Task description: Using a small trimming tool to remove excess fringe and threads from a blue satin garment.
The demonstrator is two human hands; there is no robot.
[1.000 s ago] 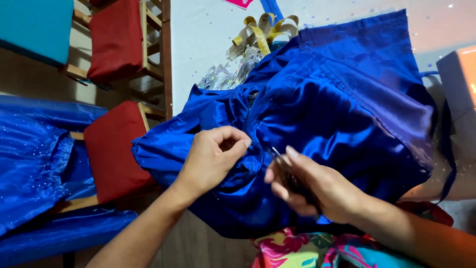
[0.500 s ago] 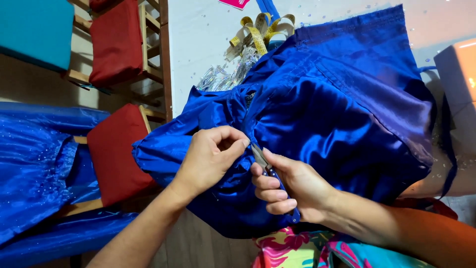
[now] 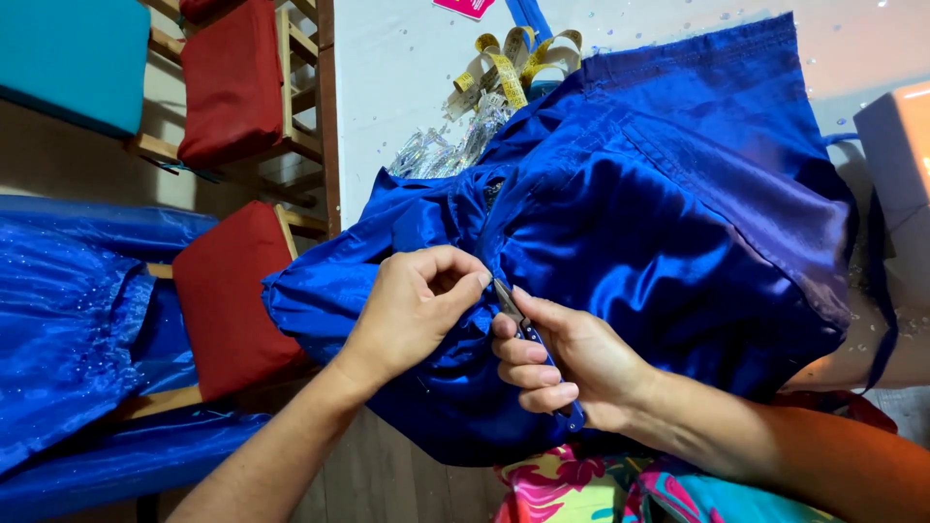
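A shiny royal-blue satin garment [image 3: 668,223] lies bunched over the edge of a white table [image 3: 397,87]. My left hand [image 3: 412,310] pinches a fold of the fabric near a seam. Beside it, my right hand [image 3: 562,363] grips a small blue-handled metal cutting tool [image 3: 531,334], whose tip touches the fabric right where my left fingers pinch it. The two hands almost meet at the garment's front edge.
A yellow measuring tape [image 3: 509,68] and clear beaded trim [image 3: 436,150] lie on the table behind the garment. Wooden chairs with red cushions [image 3: 228,295] stand at left, beside more blue sequinned fabric [image 3: 68,339]. A grey box [image 3: 896,155] sits at right. Floral cloth [image 3: 581,489] covers my lap.
My right hand has moved left and up with the tool, bringing its tip to the fold. My left hand kept its pinch on the fabric.
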